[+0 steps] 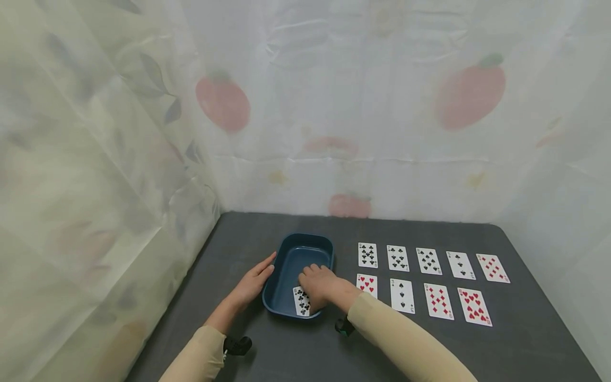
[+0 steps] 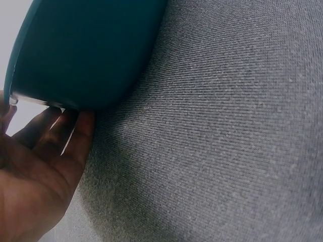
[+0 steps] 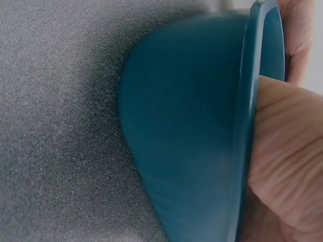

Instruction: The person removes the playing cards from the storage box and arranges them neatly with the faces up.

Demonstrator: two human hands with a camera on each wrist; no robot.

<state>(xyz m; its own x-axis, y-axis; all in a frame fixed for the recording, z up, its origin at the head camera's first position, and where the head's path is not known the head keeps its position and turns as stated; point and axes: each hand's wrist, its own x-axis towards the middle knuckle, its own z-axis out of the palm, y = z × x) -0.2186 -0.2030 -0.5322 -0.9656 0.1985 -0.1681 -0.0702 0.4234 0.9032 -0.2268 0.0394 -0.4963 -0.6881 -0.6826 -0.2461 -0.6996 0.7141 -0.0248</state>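
Observation:
A dark blue rectangular tray point(image 1: 286, 273) stands on the table. My left hand point(image 1: 255, 281) is at its left side, and in the left wrist view the extended fingers point(image 2: 83, 128) touch the tray's outer wall. My right hand point(image 1: 320, 286) reaches over the right rim into the front part of the tray. Inside, a playing card with black clubs point(image 1: 301, 301) lies face up beside and partly behind this hand. The right fingertips are hidden, so whether they pinch the card does not show. In the right wrist view the tray's wall point(image 3: 192, 116) covers them too.
Several face-up playing cards form two rows right of the tray, among them a black club card point(image 1: 367, 255) and a heart card point(image 1: 474, 306). My right forearm partly covers the near row. The dark table point(image 1: 267, 225) meets patterned curtains point(image 1: 382, 175) behind and at the sides.

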